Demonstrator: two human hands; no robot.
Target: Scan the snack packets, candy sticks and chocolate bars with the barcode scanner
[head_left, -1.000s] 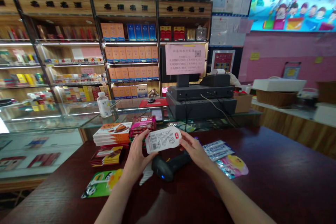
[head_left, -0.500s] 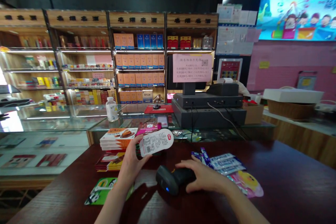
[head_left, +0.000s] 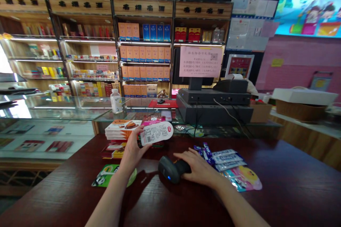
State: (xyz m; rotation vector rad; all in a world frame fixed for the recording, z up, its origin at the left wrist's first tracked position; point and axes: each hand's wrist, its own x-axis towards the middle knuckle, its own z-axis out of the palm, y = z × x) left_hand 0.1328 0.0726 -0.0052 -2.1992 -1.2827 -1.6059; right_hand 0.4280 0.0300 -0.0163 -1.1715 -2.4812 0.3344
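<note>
The white rounded packet (head_left: 158,133) is raised over the far edge of the desk (head_left: 269,198), held at its left end by the left hand (head_left: 132,149), whose fingers (head_left: 138,132) are closed on it. Its barcode label (head_left: 147,138) faces up toward the head view, with no fingers over it, which leaves the bars readable. The right hand (head_left: 196,166) lies over the black barcode scanner (head_left: 170,169), fingers curled on the grip, with the scanner's head toward the left. Behind the left hand stands a stack of flat orange boxes (head_left: 123,129), a green card (head_left: 112,175) lies near left, and blue strips (head_left: 229,159) and a pink pouch (head_left: 243,179) lie just right of the right hand.
</note>
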